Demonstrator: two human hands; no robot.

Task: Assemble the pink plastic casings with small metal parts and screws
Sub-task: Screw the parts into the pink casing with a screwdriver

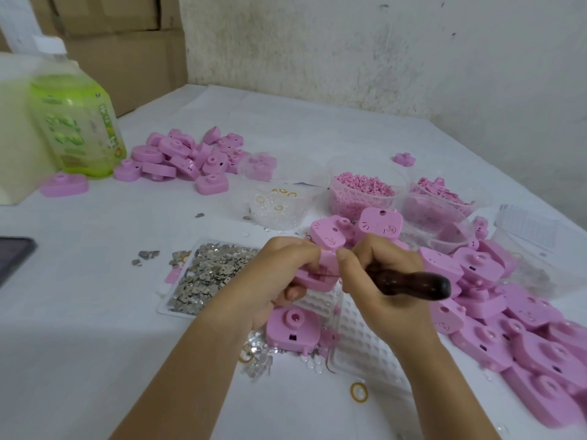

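Observation:
My left hand grips a pink plastic casing above the table, fingers wrapped around its left side. My right hand holds a tool with a dark wooden handle; its thin metal tip points left into the casing. Another pink casing lies flat just below my hands. A white tray heaped with small silver metal parts sits left of my hands. A large pile of pink casings fills the right side.
A second heap of pink casings lies at the back left beside a green bottle. Clear tubs hold pink bits, pink pieces and clear rings. A white dimpled tray sits under my right wrist. A dark phone lies at the left edge.

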